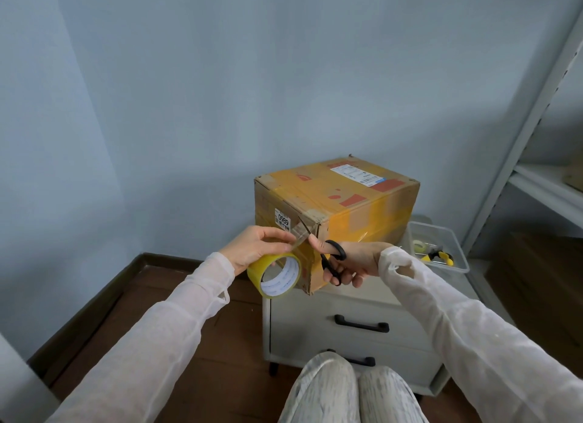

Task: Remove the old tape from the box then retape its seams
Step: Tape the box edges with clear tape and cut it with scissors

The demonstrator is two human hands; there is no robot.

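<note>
Matt brown cardboard forming box (362,198), glossy film bands covering it. Glossy translucent yellow film wrapping white card core of tape roll (259,269). Smooth black plastic forming scissors (341,251) handles.

Room corner: blue walls, wood floor, white cabinet, metal shelving.

A pale blue back wall (284,59) is met at the left by a side wall (38,107) of the same colour, and both are lit softly and evenly. A dark brown baseboard (94,293) is run along their foot above a reddish-brown wood floor (176,337). A white drawer cabinet (303,328) is set against the back wall on a dark leg (273,369); two drawers are fitted with black handles, upper (361,325) and lower (359,359). A clear plastic bin (441,233) is placed on its top at the right. A light grey metal shelving unit (517,132) is stood at the right edge, its shelf board (549,186) partly seen.
</note>
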